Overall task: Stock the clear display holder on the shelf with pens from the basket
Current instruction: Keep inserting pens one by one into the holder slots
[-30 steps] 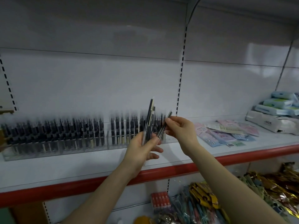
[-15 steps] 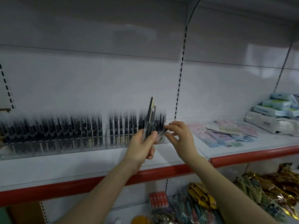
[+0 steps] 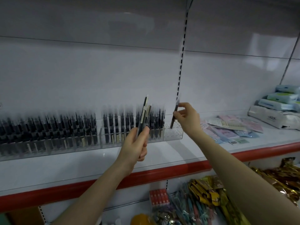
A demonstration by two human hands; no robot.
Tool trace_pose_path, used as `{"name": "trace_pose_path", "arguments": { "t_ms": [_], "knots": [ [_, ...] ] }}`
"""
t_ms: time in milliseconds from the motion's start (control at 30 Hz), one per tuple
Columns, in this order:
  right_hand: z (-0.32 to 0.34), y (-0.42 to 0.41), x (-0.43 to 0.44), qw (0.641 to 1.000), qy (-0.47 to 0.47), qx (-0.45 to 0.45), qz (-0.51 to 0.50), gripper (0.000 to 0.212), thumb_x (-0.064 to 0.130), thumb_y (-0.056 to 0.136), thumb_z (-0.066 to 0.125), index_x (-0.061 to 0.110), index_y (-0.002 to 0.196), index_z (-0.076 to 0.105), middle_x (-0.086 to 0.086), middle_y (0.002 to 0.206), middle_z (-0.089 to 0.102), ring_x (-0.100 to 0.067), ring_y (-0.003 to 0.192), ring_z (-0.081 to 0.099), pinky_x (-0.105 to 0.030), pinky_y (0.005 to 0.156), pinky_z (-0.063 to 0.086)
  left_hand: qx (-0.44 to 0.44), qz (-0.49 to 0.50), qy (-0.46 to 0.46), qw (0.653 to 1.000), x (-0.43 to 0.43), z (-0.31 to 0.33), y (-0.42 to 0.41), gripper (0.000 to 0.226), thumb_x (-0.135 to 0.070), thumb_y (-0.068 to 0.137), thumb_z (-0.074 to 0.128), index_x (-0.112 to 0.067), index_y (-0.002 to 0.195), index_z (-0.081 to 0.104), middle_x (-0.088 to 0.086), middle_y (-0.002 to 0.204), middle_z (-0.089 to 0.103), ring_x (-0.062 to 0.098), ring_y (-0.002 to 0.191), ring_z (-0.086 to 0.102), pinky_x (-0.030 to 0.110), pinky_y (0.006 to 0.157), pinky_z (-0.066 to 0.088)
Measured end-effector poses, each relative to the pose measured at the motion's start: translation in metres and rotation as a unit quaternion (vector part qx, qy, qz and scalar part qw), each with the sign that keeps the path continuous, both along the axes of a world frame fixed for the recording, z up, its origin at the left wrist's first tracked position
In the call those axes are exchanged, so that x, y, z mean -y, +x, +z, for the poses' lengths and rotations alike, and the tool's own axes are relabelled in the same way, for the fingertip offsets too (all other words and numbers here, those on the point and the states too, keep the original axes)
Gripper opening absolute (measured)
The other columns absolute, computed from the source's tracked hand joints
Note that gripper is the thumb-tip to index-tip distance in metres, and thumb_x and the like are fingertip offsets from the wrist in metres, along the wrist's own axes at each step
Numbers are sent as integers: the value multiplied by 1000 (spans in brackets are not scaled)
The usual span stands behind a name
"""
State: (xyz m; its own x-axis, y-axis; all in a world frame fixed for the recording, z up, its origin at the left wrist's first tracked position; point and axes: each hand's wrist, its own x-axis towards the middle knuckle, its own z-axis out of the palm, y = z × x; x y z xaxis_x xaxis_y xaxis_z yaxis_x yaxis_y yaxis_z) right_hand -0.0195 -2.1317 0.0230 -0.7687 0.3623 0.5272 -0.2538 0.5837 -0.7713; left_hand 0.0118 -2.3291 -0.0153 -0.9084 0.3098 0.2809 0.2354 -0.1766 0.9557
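No lettering legible (packets (image 3: 230,126) too blurred).

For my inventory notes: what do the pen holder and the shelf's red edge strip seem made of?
Pen holder: clear glossy plastic, probably acrylic; the shelf shows through its walls. Red edge strip: smooth, plastic or painted metal; cannot tell which.

Pastel packets (image 3: 227,129), stacked tissue packs (image 3: 281,97), gold wrappers (image 3: 279,173), red boxes (image 3: 159,197)

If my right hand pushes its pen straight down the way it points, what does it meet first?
Most likely the empty right end of the clear holder; the pen pinched in the right hand aims its lower tip at the bare slots, though depth is unclear.
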Motion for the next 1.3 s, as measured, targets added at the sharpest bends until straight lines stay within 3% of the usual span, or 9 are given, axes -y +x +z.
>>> {"name": "trace_pose_path", "arguments": {
  "t_ms": [67,267,533,700,933,1100,1167,1233,1300],
  "knots": [
    [7,-8,-1,1000,-15,4,-4,27,14,92,54,10,119,53,-12,93,67,-21,80,63,-31,68,50,2,-4,0,1000,0,-2,-3,35,-43,87,49,-9,90,43,7,69,34,12,42,27,21,38,23],
    [14,-25,4,999,-35,15,3,23,13,94,51,9,116,53,-8,86,61,-16,72,59,-24,53,44,31,-20,1,999,2,-8,-11,23,-31,94,46,-9,90,44,7,66,35,13,42,26,21,38,23],
    [7,-32,8,998,-7,53,19,24,11,93,52,5,116,54,-13,86,64,-20,76,62,-42,79,54,-2,32,-40,999,2,-9,-9,20,-20,95,47,-8,80,45,-1,59,41,11,41,33,24,42,28],
    [-6,-38,8,994,19,108,15,22,9,91,56,2,112,57,-18,97,68,-20,76,59,-34,79,51,-23,50,-48,997,2,-7,-8,15,-18,94,51,-7,84,49,3,68,50,8,42,40,22,42,33],
    [-15,-45,7,991,40,128,1,24,9,90,58,1,112,60,-18,103,67,-31,92,64,-37,83,53,-14,57,-45,997,4,-8,-7,12,-18,94,52,-8,87,53,-1,64,55,9,46,47,22,43,39],
    [-16,-39,9,991,58,114,-27,34,14,90,59,0,121,55,-14,110,65,-26,103,59,-24,84,41,-2,49,-27,998,6,-8,-7,6,-19,94,52,-13,92,55,2,76,63,9,49,54,21,43,43],
    [-15,-26,14,999,-6,38,-38,26,14,91,57,2,114,60,-11,101,66,-22,98,61,-23,82,42,0,46,-13,999,7,-7,-7,9,-20,93,52,-12,93,55,1,76,65,10,51,57,22,44,44],
    [-12,-8,24,997,-78,-20,-9,9,16,91,56,11,91,64,-5,84,66,-24,88,65,-29,75,50,1,44,-3,999,7,-5,-7,10,-20,93,52,-11,92,55,1,76,66,11,53,59,23,44,45],
    [-7,13,38,990,-125,-9,67,12,21,90,58,19,79,62,-1,76,66,-20,78,66,-31,71,54,1,40,2,999,6,-3,-5,9,-20,94,51,-11,91,54,2,76,65,12,53,59,23,44,46]
  ]
}}
